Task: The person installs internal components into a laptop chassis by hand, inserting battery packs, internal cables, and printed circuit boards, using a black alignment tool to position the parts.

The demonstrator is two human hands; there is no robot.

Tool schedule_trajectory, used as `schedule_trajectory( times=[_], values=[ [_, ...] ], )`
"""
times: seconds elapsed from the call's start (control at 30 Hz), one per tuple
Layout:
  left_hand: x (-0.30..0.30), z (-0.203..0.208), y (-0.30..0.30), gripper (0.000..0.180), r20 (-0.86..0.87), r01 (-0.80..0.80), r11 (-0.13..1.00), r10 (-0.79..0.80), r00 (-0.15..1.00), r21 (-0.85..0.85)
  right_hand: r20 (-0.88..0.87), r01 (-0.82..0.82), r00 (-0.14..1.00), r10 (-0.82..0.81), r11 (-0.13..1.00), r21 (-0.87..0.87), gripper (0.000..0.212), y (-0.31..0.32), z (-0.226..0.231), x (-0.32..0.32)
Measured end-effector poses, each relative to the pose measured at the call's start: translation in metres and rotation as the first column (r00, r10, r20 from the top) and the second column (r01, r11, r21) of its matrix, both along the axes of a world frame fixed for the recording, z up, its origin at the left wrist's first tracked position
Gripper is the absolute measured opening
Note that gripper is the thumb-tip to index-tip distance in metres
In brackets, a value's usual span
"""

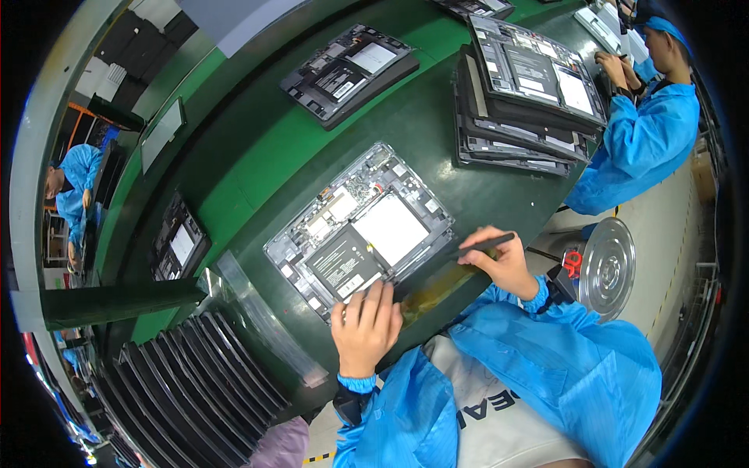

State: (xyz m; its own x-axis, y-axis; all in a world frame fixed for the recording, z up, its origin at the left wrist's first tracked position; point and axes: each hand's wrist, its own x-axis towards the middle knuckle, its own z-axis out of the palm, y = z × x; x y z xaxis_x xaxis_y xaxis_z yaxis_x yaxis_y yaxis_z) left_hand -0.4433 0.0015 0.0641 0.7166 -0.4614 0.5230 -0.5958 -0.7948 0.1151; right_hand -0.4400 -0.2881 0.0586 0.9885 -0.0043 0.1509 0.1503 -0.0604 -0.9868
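An opened tablet (406,183) lies on the dark green bench in front of me, its circuit board, black battery (343,261) and a white panel (392,228) exposed. The fingers of my left hand (365,324) are stretched out, their tips resting on the tablet's near edge by the battery. In my right hand (505,261) is a slim black pen-like tool (491,243), gripped between thumb and fingers beside the tablet's right corner. Its exact kind is unclear, and its tip is hard to make out against the dark bench.
Opened tablets are stacked (530,86) at the far right; another pair (347,74) lies beyond mine. A rack of black panels (195,390) stands at lower left, near clear plastic strips (269,320). A co-worker (640,125) works at right, near a round metal stool (608,265).
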Motion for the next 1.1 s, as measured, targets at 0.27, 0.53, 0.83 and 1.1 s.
schedule_trajectory(
  times=[0.27, 0.53, 0.83, 1.1],
  values=[
    [0.033, 0.024, -0.012, 0.054, -0.199, -0.22, 0.973, 0.23, 0.953, 0.069, -0.096, -0.022, 0.995, 0.02, 1.0, -0.02, 0.017, -0.001, -0.03, -0.018],
    [0.02, 0.028, -0.006, 0.054, -0.167, -0.221, 0.975, 0.217, 0.962, -0.008, -0.063, -0.043, 0.998, 0.029, 0.969, -0.242, 0.018, 0.0, -0.027, -0.017],
    [-0.022, -0.004, 0.009, 0.034, -0.15, -0.021, 0.988, -0.002, 0.989, -0.153, -0.047, -0.165, 0.986, 0.159, 0.965, -0.203, 0.016, 0.02, -0.012, -0.011],
    [-0.059, -0.024, -0.034, 0.049, -0.344, 0.065, 0.998, -0.055, 0.937, 0.016, 0.008, -0.232, 0.969, 0.246, 0.925, -0.3, 0.018, 0.035, -0.015, -0.007]
  ],
)
